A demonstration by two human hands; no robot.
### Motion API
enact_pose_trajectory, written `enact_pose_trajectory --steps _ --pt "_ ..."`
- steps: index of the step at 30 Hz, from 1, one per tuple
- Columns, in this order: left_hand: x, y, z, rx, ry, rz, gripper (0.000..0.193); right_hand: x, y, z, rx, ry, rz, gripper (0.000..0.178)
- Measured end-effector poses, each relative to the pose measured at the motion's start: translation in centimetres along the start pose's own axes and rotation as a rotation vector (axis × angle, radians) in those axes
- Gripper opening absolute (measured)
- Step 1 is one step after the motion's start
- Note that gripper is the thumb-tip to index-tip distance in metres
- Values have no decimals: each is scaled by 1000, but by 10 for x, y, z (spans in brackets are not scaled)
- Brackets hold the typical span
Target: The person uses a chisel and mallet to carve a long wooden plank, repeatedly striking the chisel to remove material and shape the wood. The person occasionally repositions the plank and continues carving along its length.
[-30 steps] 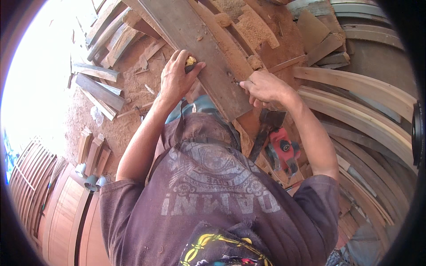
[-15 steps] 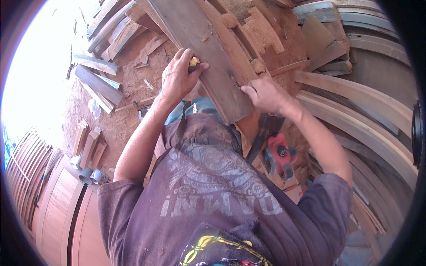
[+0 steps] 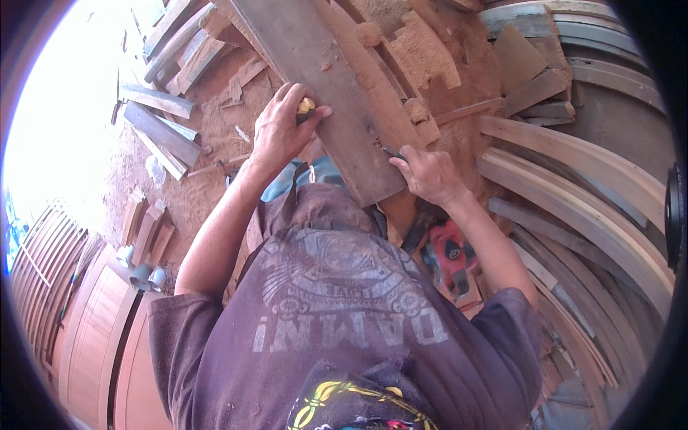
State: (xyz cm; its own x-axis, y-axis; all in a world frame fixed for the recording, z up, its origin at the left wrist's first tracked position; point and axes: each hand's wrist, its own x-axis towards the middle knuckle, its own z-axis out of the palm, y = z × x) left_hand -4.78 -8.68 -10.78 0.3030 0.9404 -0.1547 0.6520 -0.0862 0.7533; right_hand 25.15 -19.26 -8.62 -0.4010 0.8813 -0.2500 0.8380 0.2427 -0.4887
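A long grey-brown wooden plank (image 3: 315,61) slants away from my lap, its near end over my legs. At its left edge my left hand (image 3: 281,123) is closed round a small yellow-and-black tape measure (image 3: 306,107), mostly covered by the fingers. My right hand (image 3: 434,176), by the plank's right edge, pinches a slim dark pointed tool (image 3: 390,152). Its tip reaches over the plank beside a small rough dark spot; the rest is hidden in the fingers, so I cannot tell its exact kind.
Under my right forearm lies a red-and-black power tool (image 3: 451,256). Curved timber pieces (image 3: 573,161) are stacked along the right. Sawdust-covered blocks (image 3: 423,54) lie beyond the plank, grey offcuts (image 3: 161,135) at the left. Panelled boards (image 3: 89,344) fill the lower left.
My right hand has drawn slightly down and right relative to the plank, and the tool's dark tip now shows. My left hand keeps its hold on the tape measure.
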Motion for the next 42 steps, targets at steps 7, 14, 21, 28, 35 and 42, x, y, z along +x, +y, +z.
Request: enact_pose_trajectory --steps 7,14,21,28,35,42 --pt "-2 -6 0 3 -31 -8 38 54 -14 -55 196 -573 227 47" --pt "-5 -1 2 -37 32 -11 39 93 -14 -71 450 -923 594 54" --pt "-2 -3 5 -6 49 -16 40 76 13 -43 284 -582 137 50" --pt "-4 0 1 4 20 -49 40 25 14 -10 93 -86 -143 36" --pt "-2 -3 2 -8 22 -52 37 23 23 0 112 19 -218 34" --pt "-1 -3 -1 7 -44 -68 39 67 3 -57 599 -701 419 48"
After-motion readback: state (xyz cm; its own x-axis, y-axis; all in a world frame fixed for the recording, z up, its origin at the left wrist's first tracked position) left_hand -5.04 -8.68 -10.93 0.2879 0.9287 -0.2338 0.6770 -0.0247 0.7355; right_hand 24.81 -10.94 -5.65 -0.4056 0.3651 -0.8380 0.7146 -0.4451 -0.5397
